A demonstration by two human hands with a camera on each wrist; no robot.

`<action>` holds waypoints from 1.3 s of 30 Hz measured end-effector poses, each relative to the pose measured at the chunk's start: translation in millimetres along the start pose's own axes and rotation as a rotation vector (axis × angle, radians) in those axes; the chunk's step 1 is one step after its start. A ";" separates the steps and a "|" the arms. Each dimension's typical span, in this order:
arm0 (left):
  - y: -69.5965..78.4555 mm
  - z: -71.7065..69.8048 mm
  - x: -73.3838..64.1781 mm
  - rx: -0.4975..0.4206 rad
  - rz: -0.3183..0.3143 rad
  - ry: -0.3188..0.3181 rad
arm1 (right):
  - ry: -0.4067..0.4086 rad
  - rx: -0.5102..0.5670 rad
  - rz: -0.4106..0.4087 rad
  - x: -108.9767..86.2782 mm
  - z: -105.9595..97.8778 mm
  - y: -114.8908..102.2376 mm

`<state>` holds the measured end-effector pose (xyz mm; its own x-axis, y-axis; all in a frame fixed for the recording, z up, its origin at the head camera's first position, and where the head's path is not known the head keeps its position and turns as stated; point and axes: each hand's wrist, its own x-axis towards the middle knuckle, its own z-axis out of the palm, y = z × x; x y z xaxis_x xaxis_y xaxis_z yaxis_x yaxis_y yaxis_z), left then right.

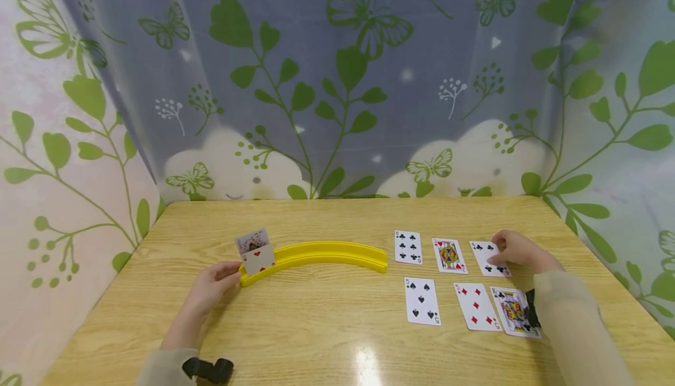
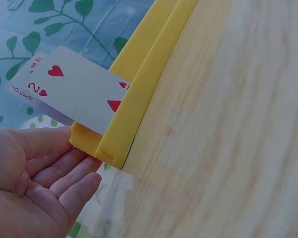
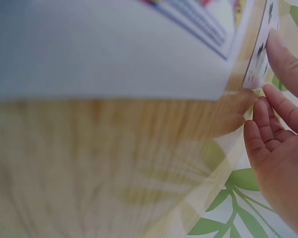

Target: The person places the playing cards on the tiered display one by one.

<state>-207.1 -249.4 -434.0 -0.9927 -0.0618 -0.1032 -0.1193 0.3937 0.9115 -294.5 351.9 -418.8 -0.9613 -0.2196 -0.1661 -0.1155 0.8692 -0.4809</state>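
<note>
A curved yellow card holder lies on the table. In its left end stand a two of hearts and, behind it, a joker. My left hand rests its nearly straight fingers against that same end; the palm shows in the left wrist view. Over on the right, my right hand is at a clubs card in the back row. Its thumb lies on the card's face, with the index fingertip at the card's edge, pinching it. The other fingers are lightly bent beside the card.
Left of the clubs card lie a six of clubs and a jack. The front row has a five of spades, a five of diamonds and a king, partly under the right wrist strap. Patterned curtains surround the table.
</note>
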 end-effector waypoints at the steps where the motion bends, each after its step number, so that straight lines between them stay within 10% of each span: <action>1: 0.2 0.1 -0.2 0.001 -0.001 0.000 | -0.001 -0.004 -0.003 0.1 0.1 0.2; 39: 3.3 0.0 -2.6 0.015 0.009 0.002 | 0.040 -0.078 -0.006 8.1 4.2 3.6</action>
<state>-204.8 -248.0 -430.7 -0.9937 -0.0598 -0.0947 -0.1109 0.4082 0.9061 -301.7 351.4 -425.5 -0.9696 -0.2082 -0.1286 -0.1386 0.9004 -0.4125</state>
